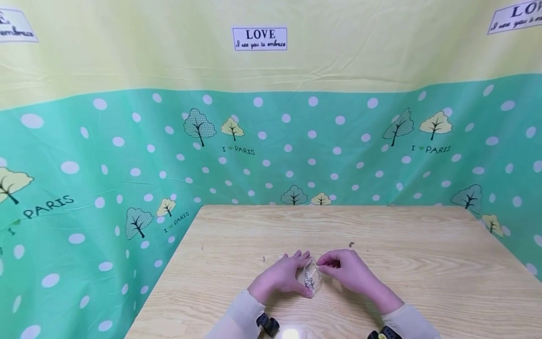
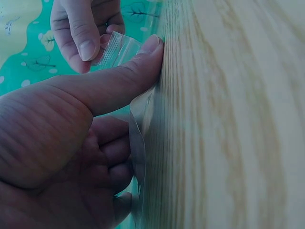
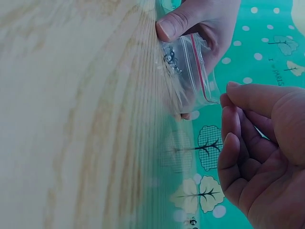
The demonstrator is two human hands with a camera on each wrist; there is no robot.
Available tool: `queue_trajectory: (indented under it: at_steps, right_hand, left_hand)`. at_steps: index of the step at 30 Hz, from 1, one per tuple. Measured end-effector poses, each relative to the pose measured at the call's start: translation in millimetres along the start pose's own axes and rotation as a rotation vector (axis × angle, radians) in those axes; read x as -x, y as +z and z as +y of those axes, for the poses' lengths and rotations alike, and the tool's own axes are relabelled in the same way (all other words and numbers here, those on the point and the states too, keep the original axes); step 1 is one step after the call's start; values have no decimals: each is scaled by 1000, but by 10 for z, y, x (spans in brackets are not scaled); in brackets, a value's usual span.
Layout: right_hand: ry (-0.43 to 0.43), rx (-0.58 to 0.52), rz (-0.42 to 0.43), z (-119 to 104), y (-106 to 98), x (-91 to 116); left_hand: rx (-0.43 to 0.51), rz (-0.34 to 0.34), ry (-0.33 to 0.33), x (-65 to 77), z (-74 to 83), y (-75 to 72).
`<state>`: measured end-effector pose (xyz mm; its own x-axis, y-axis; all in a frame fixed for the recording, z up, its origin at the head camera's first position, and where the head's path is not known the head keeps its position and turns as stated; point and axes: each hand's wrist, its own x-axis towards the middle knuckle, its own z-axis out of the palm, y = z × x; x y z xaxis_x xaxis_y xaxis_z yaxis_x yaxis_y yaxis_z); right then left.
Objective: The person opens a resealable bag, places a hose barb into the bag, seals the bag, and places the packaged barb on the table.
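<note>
A small clear zip-lock bag (image 1: 312, 269) with a red stripe along its seal stands low over the wooden table. Small silvery metal pieces (image 3: 172, 61) lie inside at its lower end; their kind is too small to tell. My left hand (image 1: 289, 273) rests on the table and holds the bag between thumb and spread fingers; the left thumb (image 2: 119, 78) lies straight along it in the left wrist view. With thumb and forefinger my right hand (image 1: 348, 270) pinches the bag's edge at the seal end, the other fingers loosely curled.
On the wooden table (image 1: 237, 226), a small dark metal piece (image 1: 351, 244) lies beyond the right hand. A tiny bit (image 1: 264, 258) lies left of the left hand. A green and yellow printed curtain (image 1: 271, 122) hangs behind the table and along its sides.
</note>
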<state>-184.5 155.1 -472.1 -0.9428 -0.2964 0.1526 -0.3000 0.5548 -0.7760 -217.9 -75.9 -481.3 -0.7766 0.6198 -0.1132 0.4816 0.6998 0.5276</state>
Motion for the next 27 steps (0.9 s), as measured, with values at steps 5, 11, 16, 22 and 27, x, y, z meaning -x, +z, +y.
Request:
queue_trajectory:
  at_steps: [5, 11, 16, 22, 27]
  right_hand:
    - [21, 17, 2, 6, 7, -7]
    - [39, 20, 4, 31, -10, -15]
    - [61, 21, 20, 46, -51, 1]
    - [75, 27, 25, 65, -71, 8]
    - [53, 15, 12, 117, -94, 4]
  left_hand:
    - [9, -2, -5, 4, 7, -4]
    - [9, -2, -5, -6, 5, 0]
    - [9, -6, -5, -33, 2, 17]
    - [14, -9, 4, -37, -5, 24]
    - [10, -6, 5, -13, -6, 16]
